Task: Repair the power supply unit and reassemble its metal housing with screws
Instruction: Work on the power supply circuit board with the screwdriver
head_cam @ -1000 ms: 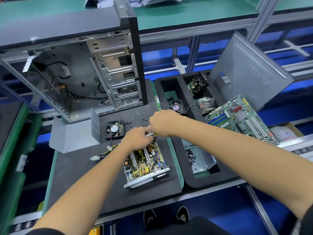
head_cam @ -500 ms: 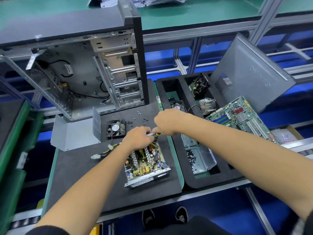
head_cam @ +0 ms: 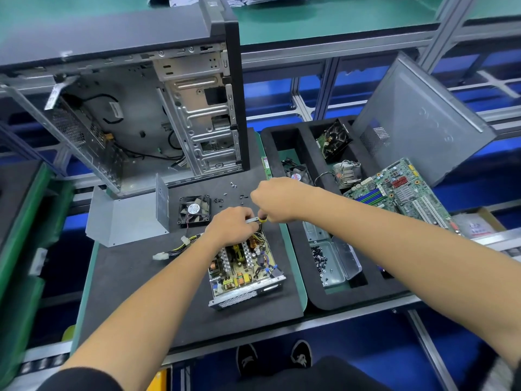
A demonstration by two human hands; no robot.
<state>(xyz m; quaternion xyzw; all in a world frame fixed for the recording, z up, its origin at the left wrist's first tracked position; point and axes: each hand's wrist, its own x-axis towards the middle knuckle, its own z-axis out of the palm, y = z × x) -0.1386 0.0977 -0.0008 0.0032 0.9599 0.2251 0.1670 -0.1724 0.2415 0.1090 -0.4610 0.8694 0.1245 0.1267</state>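
Note:
The open power supply unit (head_cam: 245, 273) lies on the black mat, its circuit board exposed inside the lower metal tray. My left hand (head_cam: 231, 226) rests on its far end, fingers closed around a short metal shaft. My right hand (head_cam: 277, 199) is just beyond it, gripping a screwdriver (head_cam: 260, 220) with a yellow band; the tool spans between both hands. The bent grey housing cover (head_cam: 127, 218) stands at the left. A black fan (head_cam: 194, 209) and several loose screws (head_cam: 231, 194) lie behind the unit. Its cable bundle (head_cam: 177, 249) trails left.
An open PC tower case (head_cam: 146, 117) stands at the back left. A black foam tray (head_cam: 296, 230) at the right holds a metal tin of screws (head_cam: 329, 261), fans, a heatsink and a motherboard (head_cam: 400, 193). A grey side panel (head_cam: 420, 119) leans behind it.
Both hands have stayed together at the far end of the unit. Their shift in the picture matches the camera's own small movement.

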